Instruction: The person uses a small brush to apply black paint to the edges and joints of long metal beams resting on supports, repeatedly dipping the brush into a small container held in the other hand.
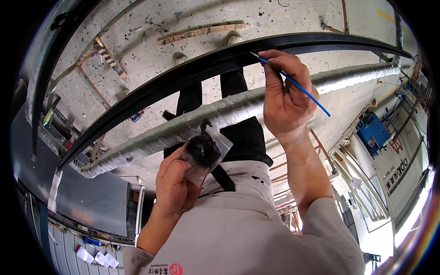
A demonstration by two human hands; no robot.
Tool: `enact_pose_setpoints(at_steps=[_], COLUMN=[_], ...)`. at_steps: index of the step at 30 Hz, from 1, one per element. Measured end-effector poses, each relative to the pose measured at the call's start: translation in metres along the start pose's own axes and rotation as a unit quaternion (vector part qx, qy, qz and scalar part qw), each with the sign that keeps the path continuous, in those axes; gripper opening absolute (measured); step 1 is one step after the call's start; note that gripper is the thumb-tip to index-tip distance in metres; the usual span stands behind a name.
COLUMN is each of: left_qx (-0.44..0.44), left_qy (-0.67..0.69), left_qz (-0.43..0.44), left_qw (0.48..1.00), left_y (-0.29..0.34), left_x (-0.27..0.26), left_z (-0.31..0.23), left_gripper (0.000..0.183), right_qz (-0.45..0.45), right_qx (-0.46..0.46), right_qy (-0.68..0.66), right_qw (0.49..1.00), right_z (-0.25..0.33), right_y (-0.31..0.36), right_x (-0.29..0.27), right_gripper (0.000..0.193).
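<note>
My right hand (289,94) pinches a thin blue paintbrush (302,88), its pale tip pointing left against a long black bar (197,68). That bar runs across the view from lower left to upper right. Lower down, in front of my body, my left hand (176,178) is wrapped round a small clear plastic cup (223,143) smeared with black paint (203,152) inside. Between the bar and me lies a thick tube wrapped in shiny grey-green film (238,110). Whether the brush tip touches the bar I cannot tell exactly.
A wooden strip (201,33) lies on the paint-spotted floor (284,23) beyond the bar. Another black bar (41,68) stands at the far left, near a dark grey panel (96,201). At right are a blue machine (373,130) and white frames (362,181).
</note>
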State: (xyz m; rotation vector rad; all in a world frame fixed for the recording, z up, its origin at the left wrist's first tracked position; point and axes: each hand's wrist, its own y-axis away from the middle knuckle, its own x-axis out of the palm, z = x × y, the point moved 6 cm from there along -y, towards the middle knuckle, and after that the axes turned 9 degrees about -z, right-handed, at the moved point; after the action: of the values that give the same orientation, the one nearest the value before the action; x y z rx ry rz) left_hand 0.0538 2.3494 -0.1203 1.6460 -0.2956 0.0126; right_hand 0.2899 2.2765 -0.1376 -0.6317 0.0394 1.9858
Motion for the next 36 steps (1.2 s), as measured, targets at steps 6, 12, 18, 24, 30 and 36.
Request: enact_pose_setpoints(at_steps=[6,12,18,24,30,36], left_qx=[-0.017,-0.004,-0.006,-0.004,-0.003,-0.007], left_qy=[0.030,0.010,0.006,-0.004,-0.002,0.023], left_qz=[0.043,-0.005,-0.014,-0.008,-0.008,0.055], left_qw=[0.998,1.000,1.000,1.000,1.000,0.998], left_y=[-0.001,-0.001,-0.003,-0.002,-0.002,-0.003], left_x=[-0.001,0.004,0.002,0.002,0.004,0.008], left_z=[0.002,0.002,0.003,0.002,0.002,0.002], left_gripper=[0.053,0.047,0.047,0.047,0.046,0.052], right_qz=[-0.025,-0.005,-0.016,-0.007,-0.026,-0.043], right_qx=[0.027,-0.001,0.015,-0.002,0.011,0.011], right_qy=[-0.029,-0.008,-0.010,-0.016,-0.002,-0.003], right_qw=[0.999,1.000,1.000,1.000,1.000,0.999], right_z=[-0.007,-0.001,-0.005,-0.004,-0.012,-0.020], right_y=[0.002,-0.001,0.000,-0.001,-0.002,-0.006], right_x=[-0.005,-0.001,-0.002,0.000,-0.010,-0.022], right_gripper=[0.016,0.016,0.015,0.015,0.016,0.015])
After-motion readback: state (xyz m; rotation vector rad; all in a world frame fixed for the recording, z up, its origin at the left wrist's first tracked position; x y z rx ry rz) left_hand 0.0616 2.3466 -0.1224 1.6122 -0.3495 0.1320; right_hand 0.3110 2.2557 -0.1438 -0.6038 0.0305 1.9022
